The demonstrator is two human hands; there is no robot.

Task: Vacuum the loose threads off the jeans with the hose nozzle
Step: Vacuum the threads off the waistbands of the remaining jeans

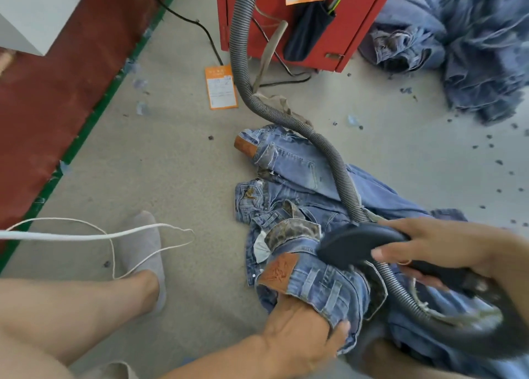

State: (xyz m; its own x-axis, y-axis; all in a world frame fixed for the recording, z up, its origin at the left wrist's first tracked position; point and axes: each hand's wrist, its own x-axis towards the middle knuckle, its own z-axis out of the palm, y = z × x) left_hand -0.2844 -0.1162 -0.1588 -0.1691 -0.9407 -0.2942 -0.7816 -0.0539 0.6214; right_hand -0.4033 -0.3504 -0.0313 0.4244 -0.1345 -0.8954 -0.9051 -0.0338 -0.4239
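Blue jeans (320,287) with a brown leather patch lie bunched on the floor in front of me. My left hand (300,333) grips their waistband from below, thumb on the denim. My right hand (435,247) holds the black hose nozzle (355,244), whose tip rests on the waistband beside the leopard-print lining. The grey ribbed hose (340,172) runs from the nozzle across the jeans up to the red machine (303,26). A second loop of hose curves under my right hand.
A pile of blue jeans (472,49) lies at the upper right. Thread scraps dot the grey floor (177,155). An orange tag (221,86) and a black cable lie near the machine. My socked foot (143,252) and a white cord (86,237) are at left.
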